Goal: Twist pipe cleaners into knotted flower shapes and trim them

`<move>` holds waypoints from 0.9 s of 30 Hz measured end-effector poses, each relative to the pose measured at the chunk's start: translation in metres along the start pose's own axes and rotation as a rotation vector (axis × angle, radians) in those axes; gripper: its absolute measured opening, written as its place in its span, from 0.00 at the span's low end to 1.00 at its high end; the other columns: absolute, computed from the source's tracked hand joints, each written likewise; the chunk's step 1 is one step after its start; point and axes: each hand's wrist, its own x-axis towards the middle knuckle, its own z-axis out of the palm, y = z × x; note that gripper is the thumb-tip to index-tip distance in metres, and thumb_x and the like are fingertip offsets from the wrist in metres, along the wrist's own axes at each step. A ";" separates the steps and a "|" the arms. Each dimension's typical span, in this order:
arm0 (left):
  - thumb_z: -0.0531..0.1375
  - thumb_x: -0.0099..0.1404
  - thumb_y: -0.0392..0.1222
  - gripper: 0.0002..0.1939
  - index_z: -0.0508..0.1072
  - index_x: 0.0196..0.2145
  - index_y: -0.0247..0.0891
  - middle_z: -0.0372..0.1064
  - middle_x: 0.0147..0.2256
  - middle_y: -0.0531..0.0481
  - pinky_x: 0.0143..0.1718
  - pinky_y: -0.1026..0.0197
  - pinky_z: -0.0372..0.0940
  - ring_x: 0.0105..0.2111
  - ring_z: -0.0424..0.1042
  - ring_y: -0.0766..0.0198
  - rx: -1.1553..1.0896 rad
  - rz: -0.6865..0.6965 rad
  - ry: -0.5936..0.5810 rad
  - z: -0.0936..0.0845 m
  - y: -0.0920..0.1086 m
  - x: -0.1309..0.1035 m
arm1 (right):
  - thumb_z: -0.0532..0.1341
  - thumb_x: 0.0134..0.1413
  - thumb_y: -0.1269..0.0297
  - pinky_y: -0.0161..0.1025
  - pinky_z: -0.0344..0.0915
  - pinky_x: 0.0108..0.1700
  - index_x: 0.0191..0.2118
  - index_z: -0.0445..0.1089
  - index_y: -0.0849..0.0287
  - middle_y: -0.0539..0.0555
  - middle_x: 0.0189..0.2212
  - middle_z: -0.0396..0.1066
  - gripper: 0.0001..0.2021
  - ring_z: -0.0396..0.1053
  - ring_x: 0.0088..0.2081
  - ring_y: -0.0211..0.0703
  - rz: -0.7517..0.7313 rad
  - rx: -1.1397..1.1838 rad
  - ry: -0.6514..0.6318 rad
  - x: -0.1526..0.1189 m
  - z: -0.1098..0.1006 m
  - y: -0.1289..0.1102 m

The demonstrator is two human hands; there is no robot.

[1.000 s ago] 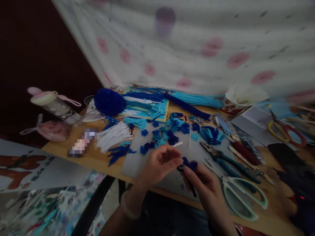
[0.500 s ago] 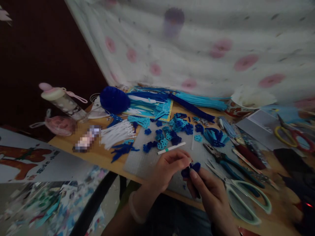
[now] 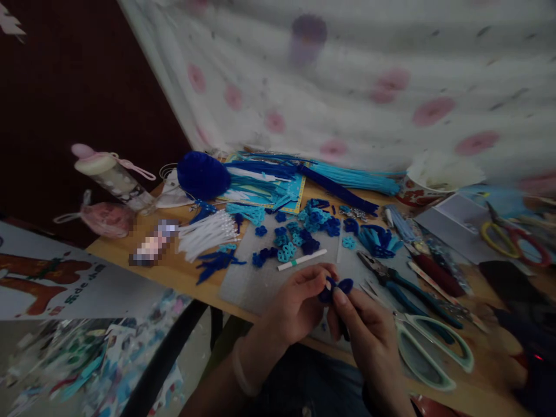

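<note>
A dark blue pipe cleaner [image 3: 346,285], bent into petal-like loops, is pinched between both hands above the table's front edge. My left hand [image 3: 299,298] is closed, its thumb and index finger on the left loop. With thumb against fingers, my right hand [image 3: 362,315] grips the piece from the right; part of it is hidden in the fingers. Just behind the hands lies a white stick with a green band [image 3: 302,260] on the grey mat [image 3: 243,289]. Small blue pipe-cleaner flowers [image 3: 286,251] are heaped beyond it.
Right of my hands lie pliers [image 3: 408,289] and pale-green-handled scissors [image 3: 428,347]. Yellow-and-red-handled scissors [image 3: 512,237] rest at the far right. White beaded stems [image 3: 208,234], a blue fluffy ball [image 3: 203,176] and light-blue pipe cleaners [image 3: 351,176] lie farther back. A bottle [image 3: 113,179] stands left.
My left hand has shifted slightly, and its fingers now cover the left loop more. The blue piece has risen a little and turned in my fingers.
</note>
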 end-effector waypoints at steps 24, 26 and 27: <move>0.73 0.51 0.56 0.20 0.77 0.32 0.38 0.72 0.31 0.51 0.22 0.66 0.63 0.27 0.69 0.66 0.147 0.002 0.158 -0.003 -0.006 0.001 | 0.52 0.71 0.62 0.33 0.57 0.25 0.23 0.63 0.57 0.46 0.18 0.63 0.21 0.61 0.21 0.35 -0.074 -0.097 0.002 -0.005 0.007 0.002; 0.73 0.52 0.56 0.20 0.77 0.31 0.38 0.74 0.34 0.49 0.25 0.65 0.65 0.30 0.70 0.65 0.164 0.028 0.164 -0.003 -0.007 0.001 | 0.52 0.71 0.63 0.33 0.57 0.26 0.23 0.63 0.57 0.46 0.18 0.63 0.21 0.61 0.20 0.35 -0.094 -0.125 0.018 -0.005 0.006 0.002; 0.73 0.52 0.56 0.20 0.77 0.31 0.38 0.74 0.36 0.48 0.26 0.65 0.65 0.31 0.70 0.65 0.184 0.048 0.168 -0.003 -0.007 0.002 | 0.52 0.71 0.64 0.34 0.57 0.26 0.23 0.63 0.57 0.46 0.18 0.63 0.20 0.61 0.21 0.35 -0.104 -0.144 0.027 -0.005 0.005 0.002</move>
